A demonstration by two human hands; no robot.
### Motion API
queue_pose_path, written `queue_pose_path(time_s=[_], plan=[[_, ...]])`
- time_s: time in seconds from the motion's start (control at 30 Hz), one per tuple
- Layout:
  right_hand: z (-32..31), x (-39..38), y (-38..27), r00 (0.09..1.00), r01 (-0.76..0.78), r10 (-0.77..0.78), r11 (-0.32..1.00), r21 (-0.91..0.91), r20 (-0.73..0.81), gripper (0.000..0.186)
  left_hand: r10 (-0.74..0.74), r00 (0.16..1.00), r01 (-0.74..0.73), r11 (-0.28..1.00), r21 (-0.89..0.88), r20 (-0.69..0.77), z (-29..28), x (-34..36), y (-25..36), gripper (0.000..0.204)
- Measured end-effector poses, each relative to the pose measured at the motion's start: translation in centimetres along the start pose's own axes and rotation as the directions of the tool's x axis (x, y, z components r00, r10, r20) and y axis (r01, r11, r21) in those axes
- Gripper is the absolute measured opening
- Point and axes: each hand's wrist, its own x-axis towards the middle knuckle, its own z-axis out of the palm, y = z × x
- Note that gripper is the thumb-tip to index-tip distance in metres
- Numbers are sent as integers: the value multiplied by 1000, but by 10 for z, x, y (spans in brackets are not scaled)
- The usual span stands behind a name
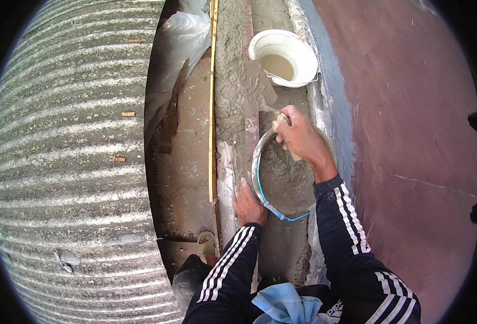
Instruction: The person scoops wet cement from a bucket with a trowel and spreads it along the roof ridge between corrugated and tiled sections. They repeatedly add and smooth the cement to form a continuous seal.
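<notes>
Closest in, a light blue cloth [284,302] lay bunched against the person's front at the lower edge of the view. A little farther on, the left hand [247,206] rested on the ledge just beside the bucket of mix [256,171], its fingers stretched out and pointing away from the body, gripping nothing that showed. It was probably placed there to prop the leaning body; whether it also steadied the bucket, I cannot tell.

That bucket stood in the channel beside the ledge, below the right forearm, likely to keep the thick grey mix [286,181] within short reach. Its blue handle [290,218] hung down over the near side, presumably so that the mouth stayed free.

Above the bucket's far part, the right hand [303,137] had its fingers closed around the handle of a trowel [259,92]. The butt of that handle came out below the fist, toward the person. The long axis ran slantwise, from the butt at the near right to the blade at the far left. The blade pointed forward and left over the wet grey band [229,110] on the ledge; coated in the same grey, its tip could not be told apart. A thin wooden strip [212,116] ran lengthwise along the band's left edge, perhaps set there to hold the edge straight.

Farther off, in the channel, stood a white bucket [302,56] with murky water, seemingly parked clear of the arm.
</notes>
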Motion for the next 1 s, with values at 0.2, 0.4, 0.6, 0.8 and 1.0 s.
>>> queue_pose_path(time_s=[0.2, 0.4, 0.6, 0.8, 1.0], plan=[[-70, -141, -45, 905, -127, 420, 407, -904, 62, 25, 18, 1000, -19, 999, -37, -21, 5, 0, -2, 98], [-33, -115, 14, 871, -60, 488, 226, -972, 59, 22, 53, 997, -55, 998, -30, -58, 5, -3, -5, 99], [-13, -123, 63, 838, -140, 541, 351, -926, 78, 26, 41, 996, -45, 998, -52, -83, 5, -3, -6, 94], [-6, -122, 76, 860, -224, 508, 450, -864, 42, 29, 45, 994, -49, 998, -35, -95, 8, -3, -6, 95], [-1, -128, 91, 889, -280, 457, 567, -774, 13, 40, 46, 994, -45, 999, 5, -104, 6, 0, -5, 91]])
